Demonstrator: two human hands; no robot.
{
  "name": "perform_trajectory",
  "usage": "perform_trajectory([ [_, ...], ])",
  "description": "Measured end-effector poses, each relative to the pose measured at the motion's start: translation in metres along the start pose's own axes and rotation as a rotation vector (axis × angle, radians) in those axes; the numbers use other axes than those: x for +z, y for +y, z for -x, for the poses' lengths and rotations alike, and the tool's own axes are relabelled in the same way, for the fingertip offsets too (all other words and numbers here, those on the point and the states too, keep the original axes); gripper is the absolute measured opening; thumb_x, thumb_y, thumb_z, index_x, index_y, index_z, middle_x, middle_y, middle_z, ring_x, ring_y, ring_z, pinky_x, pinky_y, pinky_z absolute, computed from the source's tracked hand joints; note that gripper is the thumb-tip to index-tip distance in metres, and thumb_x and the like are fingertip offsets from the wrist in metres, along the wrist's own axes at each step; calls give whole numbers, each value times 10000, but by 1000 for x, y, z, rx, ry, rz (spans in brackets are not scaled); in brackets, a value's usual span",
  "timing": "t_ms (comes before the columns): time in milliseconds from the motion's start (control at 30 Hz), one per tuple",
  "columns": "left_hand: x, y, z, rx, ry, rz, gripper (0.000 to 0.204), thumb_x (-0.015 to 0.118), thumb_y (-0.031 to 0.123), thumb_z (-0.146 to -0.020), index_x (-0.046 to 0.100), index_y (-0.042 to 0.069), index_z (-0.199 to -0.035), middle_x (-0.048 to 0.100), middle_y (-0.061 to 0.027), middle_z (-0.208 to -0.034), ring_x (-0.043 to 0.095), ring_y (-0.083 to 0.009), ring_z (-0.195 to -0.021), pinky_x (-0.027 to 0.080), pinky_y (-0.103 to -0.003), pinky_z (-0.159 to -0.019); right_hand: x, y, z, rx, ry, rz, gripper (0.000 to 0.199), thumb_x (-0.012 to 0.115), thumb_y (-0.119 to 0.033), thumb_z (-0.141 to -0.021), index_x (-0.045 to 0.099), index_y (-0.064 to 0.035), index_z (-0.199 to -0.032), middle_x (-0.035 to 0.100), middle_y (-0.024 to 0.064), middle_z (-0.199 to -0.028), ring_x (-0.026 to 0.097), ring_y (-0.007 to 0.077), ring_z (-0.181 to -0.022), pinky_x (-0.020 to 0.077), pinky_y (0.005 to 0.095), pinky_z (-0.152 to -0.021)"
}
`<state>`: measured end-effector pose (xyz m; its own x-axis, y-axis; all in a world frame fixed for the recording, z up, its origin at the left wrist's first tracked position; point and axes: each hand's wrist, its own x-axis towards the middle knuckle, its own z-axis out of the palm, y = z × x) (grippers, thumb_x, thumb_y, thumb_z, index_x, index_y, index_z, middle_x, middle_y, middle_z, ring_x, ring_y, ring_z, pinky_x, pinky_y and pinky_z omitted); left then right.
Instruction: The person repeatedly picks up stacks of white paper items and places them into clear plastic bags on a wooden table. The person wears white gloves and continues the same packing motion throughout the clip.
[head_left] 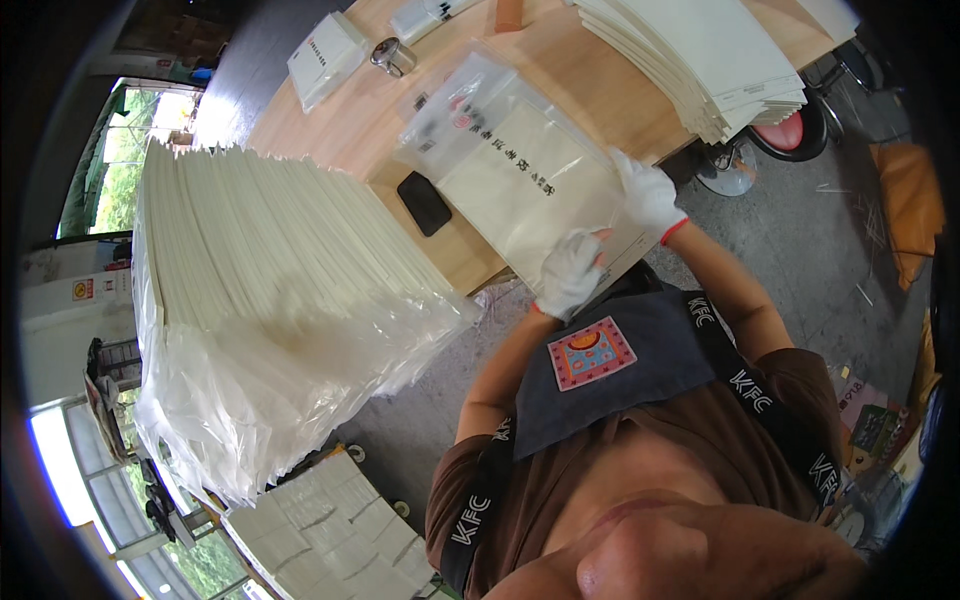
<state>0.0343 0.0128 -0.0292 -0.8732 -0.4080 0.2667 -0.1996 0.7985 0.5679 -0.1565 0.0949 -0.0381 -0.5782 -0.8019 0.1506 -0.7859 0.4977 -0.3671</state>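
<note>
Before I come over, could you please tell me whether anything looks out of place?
Thin pale strips lie scattered on the floor, right of the table; they look odd there because they resemble dropped scraps.

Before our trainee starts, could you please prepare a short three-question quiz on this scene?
1. In the picture, which is nearer the black rectangular device: the left hand or the right hand?
2. Fill in the blank: both hands, at the clear plastic bag, wear ____ gloves.
3. True or false: in the picture, the black rectangular device lies to the right of the clear plastic bag.

Key: 1: the left hand. 2: white. 3: false; it lies to the left.
</note>
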Motion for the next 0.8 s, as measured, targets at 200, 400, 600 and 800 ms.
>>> perform_trajectory([
  [200, -18, -74, 62, -557, 393, -64, 133, 646, 80, -776, 514, 62, -779, 547, -74, -727, 530, -210, -657, 426, -322, -600, -9, -3, 16, -56, -316, 284, 184, 522, -195, -804, 526, -65, -934, 644, 128, -714, 653, 305, -646, 510, 417, -552],
  [400, -24, -15, 138, -611, 575, 324, 237, 687, 75, -789, 462, 63, -719, 488, -17, -671, 426, -111, -582, 384, -253, -546, -66, -21, 72, -10, -827, 229, 307, 454, -295, -872, 562, -21, -955, 669, 186, -822, 672, 355, -746, 535, 451, -592],
  [600, -20, -9, 140, -522, 479, 366, 208, 678, 61, -764, 476, 73, -716, 494, -26, -654, 435, -133, -541, 386, -282, -515, -74, -16, 90, -251, -731, 171, 270, 493, -305, -841, 590, -56, -880, 645, 150, -713, 655, 306, -611, 485, 422, -474],
  [800, 0, -57, 149, -436, 189, 26, 156, 640, 39, -734, 488, 73, -736, 472, -94, -667, 517, -204, -592, 430, -299, -554, -50, 14, 72, -292, -631, 227, 269, 470, -238, -830, 594, -56, -677, 624, 161, -652, 630, 330, -595, 480, 466, -523],
])
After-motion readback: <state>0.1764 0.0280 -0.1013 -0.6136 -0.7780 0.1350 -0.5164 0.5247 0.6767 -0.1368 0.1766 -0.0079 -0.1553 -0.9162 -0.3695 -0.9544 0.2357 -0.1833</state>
